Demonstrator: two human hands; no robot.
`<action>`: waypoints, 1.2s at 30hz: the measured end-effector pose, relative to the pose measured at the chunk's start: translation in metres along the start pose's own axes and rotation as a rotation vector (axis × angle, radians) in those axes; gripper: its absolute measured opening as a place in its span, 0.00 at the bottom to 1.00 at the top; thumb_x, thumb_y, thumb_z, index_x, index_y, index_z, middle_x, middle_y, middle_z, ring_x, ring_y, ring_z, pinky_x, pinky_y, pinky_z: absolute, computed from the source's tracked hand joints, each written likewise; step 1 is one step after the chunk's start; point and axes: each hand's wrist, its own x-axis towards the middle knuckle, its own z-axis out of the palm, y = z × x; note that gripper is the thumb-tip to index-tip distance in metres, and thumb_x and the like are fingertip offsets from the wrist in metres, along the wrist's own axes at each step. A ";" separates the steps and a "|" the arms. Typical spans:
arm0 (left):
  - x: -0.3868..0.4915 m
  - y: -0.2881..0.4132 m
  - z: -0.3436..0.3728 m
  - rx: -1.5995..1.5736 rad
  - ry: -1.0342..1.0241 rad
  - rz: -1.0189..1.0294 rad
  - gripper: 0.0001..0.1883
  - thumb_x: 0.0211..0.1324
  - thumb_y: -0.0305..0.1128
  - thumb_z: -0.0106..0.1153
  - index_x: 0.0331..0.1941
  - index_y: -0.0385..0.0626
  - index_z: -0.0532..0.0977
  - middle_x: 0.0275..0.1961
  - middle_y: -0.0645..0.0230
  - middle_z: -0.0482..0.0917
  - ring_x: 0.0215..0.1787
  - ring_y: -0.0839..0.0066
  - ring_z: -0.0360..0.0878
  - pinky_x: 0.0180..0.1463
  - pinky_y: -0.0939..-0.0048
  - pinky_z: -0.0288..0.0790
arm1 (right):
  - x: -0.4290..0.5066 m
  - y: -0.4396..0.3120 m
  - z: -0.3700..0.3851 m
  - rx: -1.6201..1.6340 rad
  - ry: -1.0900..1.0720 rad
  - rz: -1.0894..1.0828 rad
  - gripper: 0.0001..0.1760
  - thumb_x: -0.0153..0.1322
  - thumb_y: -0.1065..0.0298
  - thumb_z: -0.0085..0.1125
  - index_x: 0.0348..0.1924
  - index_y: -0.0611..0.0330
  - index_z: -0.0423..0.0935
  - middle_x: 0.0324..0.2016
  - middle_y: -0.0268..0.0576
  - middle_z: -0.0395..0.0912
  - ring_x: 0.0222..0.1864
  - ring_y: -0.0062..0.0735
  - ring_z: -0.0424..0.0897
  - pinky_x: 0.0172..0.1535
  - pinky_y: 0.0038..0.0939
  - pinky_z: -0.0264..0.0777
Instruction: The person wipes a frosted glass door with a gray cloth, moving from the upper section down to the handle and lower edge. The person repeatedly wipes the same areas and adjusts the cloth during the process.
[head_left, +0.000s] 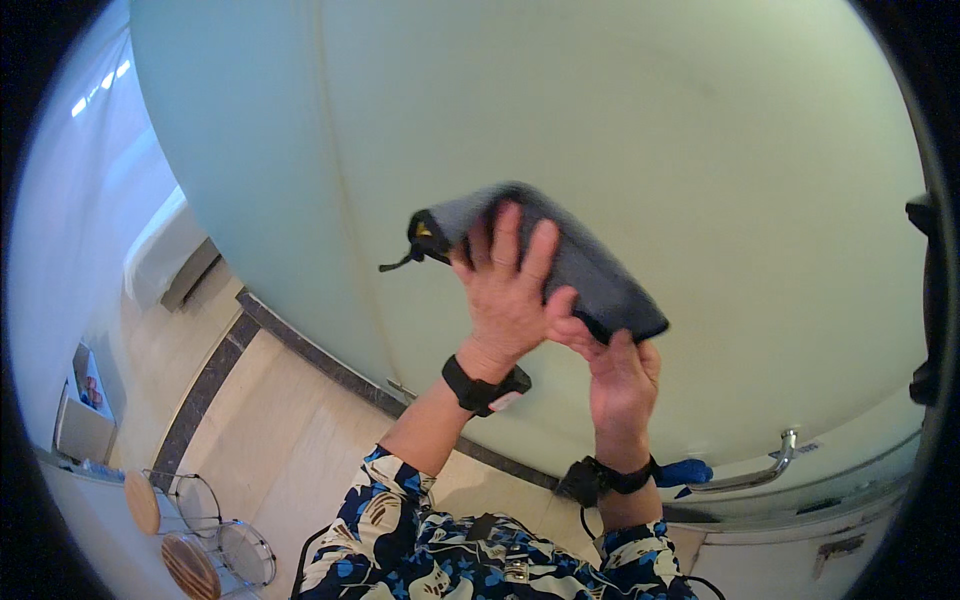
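Note:
A folded grey cloth item (592, 259) with dark edging is held up in front of a frosted glass panel (637, 135). From its left end hangs a short black cord (397, 265), beside a small yellow mark. My left hand (506, 292) lies on its near face with the fingers spread, so whether it grips the cloth is unclear. The lower right corner is pinched between the thumb and fingers of my right hand (622, 375). The cloth is slightly blurred, and I cannot tell whether it touches the glass. Each wrist wears a black strap.
A chrome bar handle (750, 480) sticks out at lower right, with a blue item (682, 472) at its end. Two wire-framed stands with wooden discs (187, 566) are at lower left. A dark stone sill (322, 352) runs under the glass. A white-covered bed (157, 247) appears at left.

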 end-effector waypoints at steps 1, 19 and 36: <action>-0.003 -0.019 0.000 -0.006 0.047 0.004 0.29 0.51 0.54 0.45 0.55 0.52 0.65 0.64 0.54 0.54 0.61 0.45 0.53 0.60 0.42 0.43 | 0.006 0.011 0.010 -0.015 -0.035 0.038 0.17 0.72 0.66 0.38 0.45 0.74 0.66 0.36 0.57 0.75 0.38 0.48 0.78 0.46 0.46 0.70; -0.002 -0.113 -0.026 0.024 0.014 -0.055 0.38 0.55 0.58 0.36 0.65 0.47 0.46 0.67 0.49 0.44 0.67 0.48 0.39 0.62 0.43 0.37 | 0.031 0.064 0.086 -0.037 -0.102 0.120 0.17 0.71 0.63 0.42 0.42 0.71 0.70 0.30 0.48 0.77 0.29 0.34 0.77 0.40 0.33 0.71; 0.134 0.130 -0.064 -0.150 -0.128 0.302 0.28 0.48 0.53 0.47 0.54 0.59 0.68 0.62 0.62 0.59 0.62 0.56 0.52 0.63 0.47 0.36 | -0.024 -0.145 0.063 -0.040 0.607 -0.587 0.11 0.71 0.67 0.40 0.38 0.67 0.68 0.28 0.48 0.76 0.25 0.32 0.76 0.31 0.32 0.71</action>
